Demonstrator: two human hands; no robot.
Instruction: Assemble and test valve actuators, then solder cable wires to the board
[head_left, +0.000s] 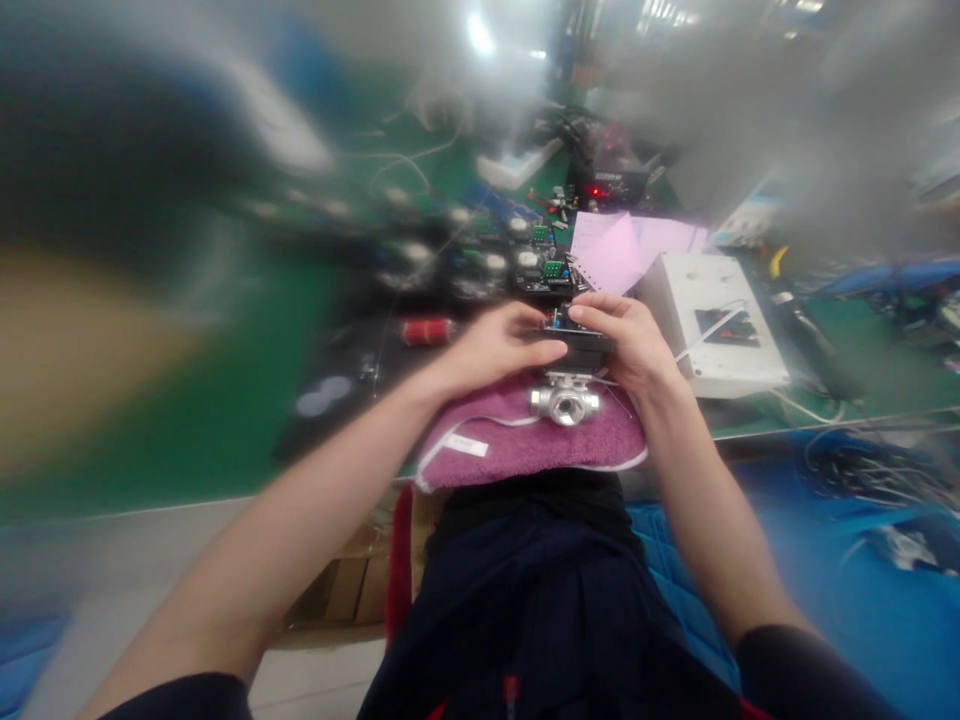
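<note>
Just right of the frame's centre is a black box (586,348), small electronic parts showing at its top; directly below, a shiny silver valve body (555,401) (round opening facing the camera).

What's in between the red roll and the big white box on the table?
In the head view, the left hand, a black device and the right hand lie between the red roll and the white box.

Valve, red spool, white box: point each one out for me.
Valve (556,402): head view, on its metal body.
Red spool (426,332): head view, middle of its red side.
White box (709,293): head view, on its pale upper face.
</note>
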